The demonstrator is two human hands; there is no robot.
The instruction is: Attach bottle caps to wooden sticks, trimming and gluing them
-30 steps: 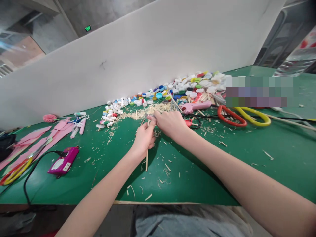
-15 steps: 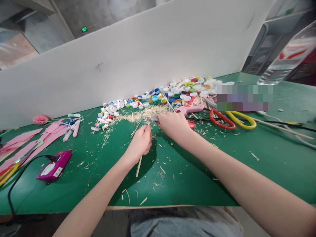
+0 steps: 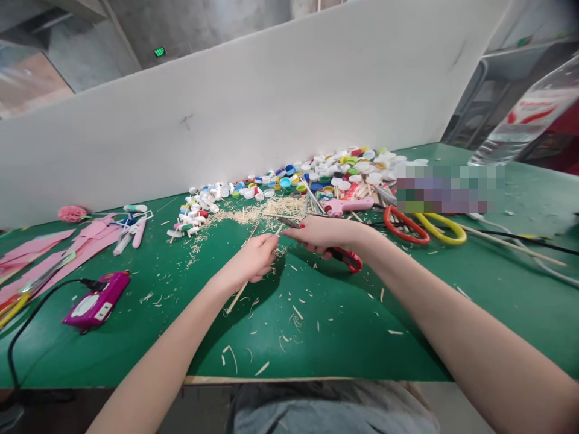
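My left hand [image 3: 253,260] is closed around a thin wooden stick [image 3: 237,296]. The stick's lower end slants out below my fist and its tip pokes out above the thumb. In my right hand [image 3: 326,232] is a red utility knife [image 3: 348,259]; the handle's back end shows under the palm. The blade reaches left, close to the stick's upper tip; whether the two touch I cannot tell. Just beyond both hands, pale wood shavings [image 3: 283,207] lie heaped, with loose curls scattered nearer to me.
Bottle caps [image 3: 284,182] are piled along the white partition [image 3: 253,120]. A pink glue gun [image 3: 346,206], red-handled scissors [image 3: 406,226] and a yellow-handled pair [image 3: 446,232] lie right, near a water bottle [image 3: 520,129]. At left are a purple power socket [image 3: 97,301] and pink paper [image 3: 85,244].
My right hand has turned over, bringing the knife's red handle into view below it. My left hand has tilted the stick, so its lower end points further left.
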